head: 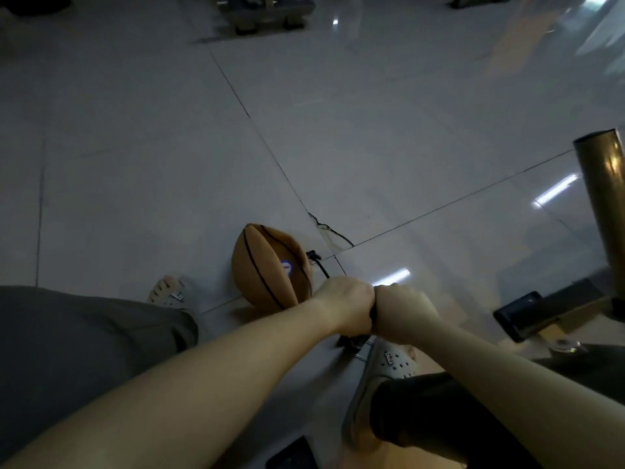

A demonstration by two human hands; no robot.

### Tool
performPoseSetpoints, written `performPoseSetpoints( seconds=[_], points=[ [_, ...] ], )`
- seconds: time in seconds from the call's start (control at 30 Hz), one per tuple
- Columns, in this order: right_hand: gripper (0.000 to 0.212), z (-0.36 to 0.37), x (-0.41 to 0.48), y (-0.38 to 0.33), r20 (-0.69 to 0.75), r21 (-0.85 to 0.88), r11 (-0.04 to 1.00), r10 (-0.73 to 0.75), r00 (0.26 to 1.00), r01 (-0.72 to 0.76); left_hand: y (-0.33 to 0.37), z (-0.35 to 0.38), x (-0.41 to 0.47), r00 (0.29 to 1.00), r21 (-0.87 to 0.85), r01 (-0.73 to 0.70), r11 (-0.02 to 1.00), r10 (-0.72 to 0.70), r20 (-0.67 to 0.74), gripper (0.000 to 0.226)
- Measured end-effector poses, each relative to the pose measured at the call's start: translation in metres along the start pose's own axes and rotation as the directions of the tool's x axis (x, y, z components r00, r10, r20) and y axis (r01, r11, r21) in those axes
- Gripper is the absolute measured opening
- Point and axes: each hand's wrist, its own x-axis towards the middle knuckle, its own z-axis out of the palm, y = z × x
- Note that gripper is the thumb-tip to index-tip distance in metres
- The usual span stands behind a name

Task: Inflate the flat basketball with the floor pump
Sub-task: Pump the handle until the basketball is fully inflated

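A flat, caved-in orange basketball (267, 267) with black seams lies on the tiled floor just beyond my hands. A thin black hose (321, 267) runs from its right side down toward the pump. My left hand (345, 304) and my right hand (404, 311) sit side by side, both closed on the pump handle (372, 313), of which only a dark sliver shows between them. The pump base (351, 341) peeks out beneath my fists, beside my right foot in a white clog (389, 365). The pump's barrel is hidden.
My left foot in a sandal (169, 292) stands left of the ball. A brass-coloured metal post (605, 211) rises at the right with a dark phone-like object (517, 314) near its base. Wheeled furniture (267, 15) stands far off.
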Motion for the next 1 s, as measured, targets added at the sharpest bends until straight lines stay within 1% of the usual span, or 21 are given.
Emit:
performPoseSetpoints(
  seconds=[0.07,0.13,0.2,0.27,0.33,0.4,0.47,0.5,0.53,0.6,0.67,0.73,0.83,0.9,0.97,1.0],
  points=[
    [0.026,0.002,-0.005,0.001,0.041,0.04,0.999,0.027,0.999,-0.029,0.004,-0.009,-0.002,0.998,0.054,-0.023,0.998,0.02,0.056,0.006],
    [0.035,0.0,-0.009,0.002,0.083,0.124,0.991,0.039,0.996,-0.049,0.009,-0.014,-0.004,0.996,0.108,-0.033,0.994,0.024,0.082,0.007],
    [0.041,-0.014,-0.013,0.004,0.104,0.166,0.986,0.009,0.995,-0.027,0.013,-0.028,-0.01,0.997,0.092,-0.02,0.996,0.013,0.074,0.009],
    [0.038,-0.046,-0.017,0.011,0.085,0.188,0.982,-0.051,0.995,0.034,0.015,-0.061,-0.017,0.999,0.061,-0.009,0.998,0.006,0.05,0.011],
    [0.027,-0.095,-0.027,0.021,0.036,0.227,0.968,-0.114,0.993,0.103,0.019,-0.111,-0.024,1.0,0.024,-0.011,1.0,0.011,0.028,0.009],
    [0.027,-0.144,-0.039,0.03,-0.001,0.288,0.951,-0.121,0.993,0.117,0.021,-0.164,-0.028,0.999,-0.06,-0.038,0.997,0.039,0.017,0.006],
    [0.028,-0.169,-0.049,0.034,0.014,0.377,0.92,-0.121,0.993,0.106,0.023,-0.19,-0.03,0.997,-0.067,-0.07,0.995,0.072,0.032,0.008],
    [0.025,-0.166,-0.049,0.032,0.015,0.378,0.92,-0.121,0.993,0.106,0.023,-0.188,-0.03,0.997,-0.065,-0.062,0.996,0.065,0.045,0.007],
    [0.022,-0.151,-0.046,0.029,0.0,0.344,0.933,-0.116,0.993,0.109,0.022,-0.174,-0.028,0.997,-0.055,-0.05,0.997,0.052,0.051,0.006],
    [0.022,-0.103,-0.032,0.02,-0.021,0.265,0.958,-0.105,0.994,0.107,0.019,-0.126,-0.02,0.999,0.012,-0.015,1.0,0.015,0.034,0.01],
    [0.024,-0.053,-0.008,0.018,0.035,0.202,0.978,-0.052,0.998,0.044,0.014,-0.075,-0.009,1.0,0.063,-0.025,0.998,0.025,0.007,0.008],
    [0.024,-0.023,0.004,0.018,0.062,0.162,0.987,-0.01,0.998,0.0,0.007,-0.04,0.002,0.998,0.07,-0.042,0.997,0.045,-0.045,0.008],
    [0.014,-0.002,0.006,0.011,0.087,0.134,0.99,0.039,0.995,-0.05,0.004,-0.013,0.01,0.998,0.091,-0.06,0.994,0.061,-0.006,0.003],
    [0.004,0.002,0.006,0.009,0.066,0.09,0.993,0.071,0.995,-0.077,0.003,-0.004,0.015,0.999,0.102,-0.05,0.994,0.049,0.016,0.009],
    [0.016,0.002,0.009,0.008,0.084,0.084,0.99,0.107,0.991,-0.114,0.003,-0.006,0.019,0.999,0.088,-0.044,0.995,0.041,0.036,0.015],
    [0.018,0.0,0.007,0.007,0.099,0.106,0.985,0.125,0.987,-0.135,0.005,-0.008,0.016,0.998,0.069,-0.04,0.997,0.037,0.05,0.015]
  ],
)
